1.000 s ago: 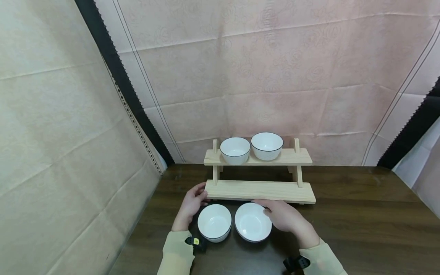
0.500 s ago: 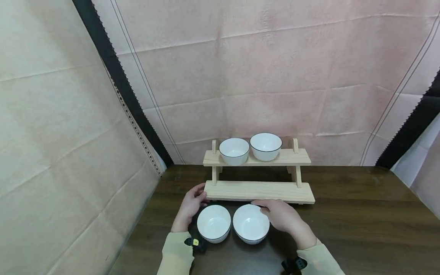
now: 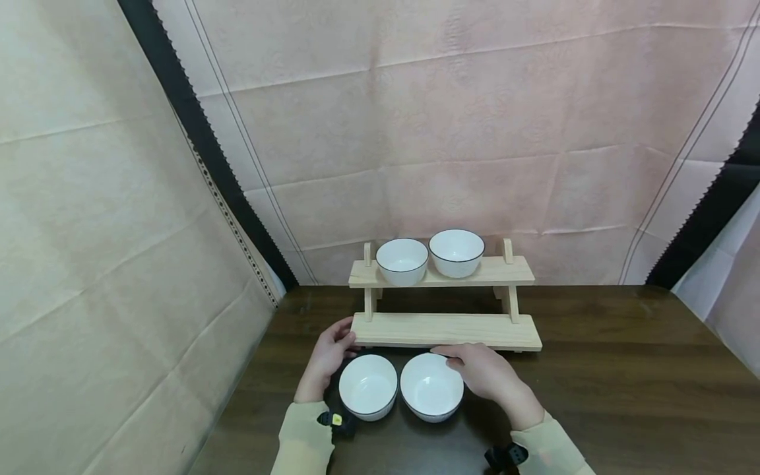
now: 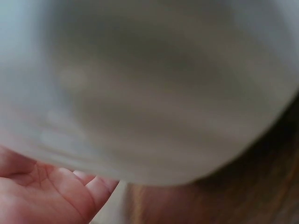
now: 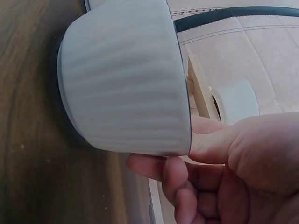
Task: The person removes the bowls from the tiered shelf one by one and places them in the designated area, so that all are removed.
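Two white bowls stand side by side on the table before a two-tier wooden shelf (image 3: 445, 330). My right hand (image 3: 487, 373) pinches the rim of the right front bowl (image 3: 430, 386), thumb over the edge and fingers against its ribbed outer wall, as the right wrist view shows. Its index finger stretches along the shelf's front edge. My left hand (image 3: 329, 349) holds the left end of the lower board, close behind the left front bowl (image 3: 368, 386). In the left wrist view a blurred bowl (image 4: 163, 93) covers most of the picture, hiding the fingertips beyond the palm (image 4: 51, 196).
On the upper board sit two more white bowls with dark rims, a left one (image 3: 403, 264) and a right one (image 3: 456, 254). Pale cloth walls (image 3: 475, 132) enclose the dark wooden table (image 3: 605, 369) at the back and left.
The right front bowl has slid slightly left with my right hand, narrowing the gap to the left front bowl. My left hand keeps its place at the shelf. The head view shifts slightly.
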A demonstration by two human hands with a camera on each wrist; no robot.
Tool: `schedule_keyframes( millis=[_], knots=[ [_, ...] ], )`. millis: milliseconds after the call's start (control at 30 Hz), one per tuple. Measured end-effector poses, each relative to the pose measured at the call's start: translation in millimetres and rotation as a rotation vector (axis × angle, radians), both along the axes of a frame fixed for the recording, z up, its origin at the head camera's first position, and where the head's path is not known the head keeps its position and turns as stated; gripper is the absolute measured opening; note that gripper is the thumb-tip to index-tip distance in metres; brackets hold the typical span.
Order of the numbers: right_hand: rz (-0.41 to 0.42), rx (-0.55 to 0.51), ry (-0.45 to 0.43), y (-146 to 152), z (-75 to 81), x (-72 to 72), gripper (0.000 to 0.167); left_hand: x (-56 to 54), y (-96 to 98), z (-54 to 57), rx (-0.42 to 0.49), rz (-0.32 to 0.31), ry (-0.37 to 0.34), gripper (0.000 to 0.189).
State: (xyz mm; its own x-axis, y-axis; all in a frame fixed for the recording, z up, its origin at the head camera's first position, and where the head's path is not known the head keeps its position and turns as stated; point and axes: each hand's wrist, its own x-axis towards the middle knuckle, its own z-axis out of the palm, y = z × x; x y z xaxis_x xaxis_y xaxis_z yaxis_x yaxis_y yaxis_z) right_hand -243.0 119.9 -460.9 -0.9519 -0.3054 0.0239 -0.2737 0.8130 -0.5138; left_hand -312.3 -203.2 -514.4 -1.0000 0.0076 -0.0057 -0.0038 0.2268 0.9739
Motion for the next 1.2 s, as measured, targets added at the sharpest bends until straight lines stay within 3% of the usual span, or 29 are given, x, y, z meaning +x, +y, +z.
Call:
schedule_keyframes(
  millis=[933, 1200],
  knots=[
    [0.049, -0.056, -0.055, 6.5, -2.4, -2.5, 0.032, 0.3, -3.0, -0.4, -0.001, 0.011, -0.028, 0.044],
    [-0.033, -0.119, -0.076, 16.8, -0.8, -4.8, 0.036, -0.5, -2.1, 0.2, -0.084, 0.027, -0.032, 0.045]
  ],
)
